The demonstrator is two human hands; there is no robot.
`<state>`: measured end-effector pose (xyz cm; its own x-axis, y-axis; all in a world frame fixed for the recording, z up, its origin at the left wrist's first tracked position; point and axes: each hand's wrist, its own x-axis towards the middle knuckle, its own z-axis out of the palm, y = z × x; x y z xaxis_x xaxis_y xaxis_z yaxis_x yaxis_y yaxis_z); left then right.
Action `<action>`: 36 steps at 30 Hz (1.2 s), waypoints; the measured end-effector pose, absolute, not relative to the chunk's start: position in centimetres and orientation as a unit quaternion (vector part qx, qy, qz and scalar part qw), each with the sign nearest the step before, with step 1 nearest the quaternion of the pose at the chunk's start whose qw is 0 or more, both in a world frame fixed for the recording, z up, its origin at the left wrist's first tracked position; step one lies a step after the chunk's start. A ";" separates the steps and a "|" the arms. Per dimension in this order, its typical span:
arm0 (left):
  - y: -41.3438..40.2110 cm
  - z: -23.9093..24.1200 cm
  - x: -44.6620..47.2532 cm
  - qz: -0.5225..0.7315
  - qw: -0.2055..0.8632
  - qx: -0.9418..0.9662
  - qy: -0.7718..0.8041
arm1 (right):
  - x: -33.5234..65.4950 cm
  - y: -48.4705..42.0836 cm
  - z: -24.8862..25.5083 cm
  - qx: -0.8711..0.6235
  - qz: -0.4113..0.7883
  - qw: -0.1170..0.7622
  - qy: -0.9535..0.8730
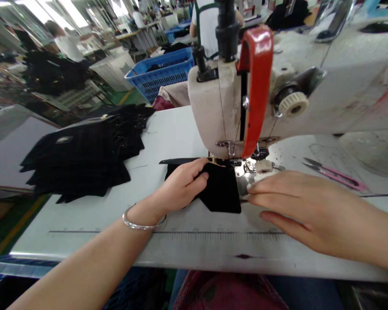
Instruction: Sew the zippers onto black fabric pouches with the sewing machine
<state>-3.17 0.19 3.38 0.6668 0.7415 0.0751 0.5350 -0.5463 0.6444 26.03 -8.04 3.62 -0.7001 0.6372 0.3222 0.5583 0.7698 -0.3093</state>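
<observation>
A small black fabric piece (pixel 221 189) lies on the white sewing table (pixel 168 142) under the head of a cream sewing machine (pixel 278 94) with a red guard (pixel 255 86). My left hand (pixel 183 185), a silver bangle on its wrist, rests on the left part of the piece with fingers curled down, pressing it. My right hand (pixel 297 206) lies flat with fingers stretched out, its fingertips touching the piece's right edge beside the metal needle plate (pixel 245 178). The needle area is partly hidden behind the guard.
A stack of black fabric pieces (pixel 84 155) lies at the table's left. Pink thread snips (pixel 336 174) lie to the right of the machine. A ruler strip (pixel 181 234) runs along the front edge. A blue crate (pixel 163 71) and other workers are behind.
</observation>
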 end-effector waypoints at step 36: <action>-2.4 0.6 -0.9 0.144 0.150 0.942 0.263 | 23.8 -3.8 -0.3 -0.499 0.036 0.266 -0.824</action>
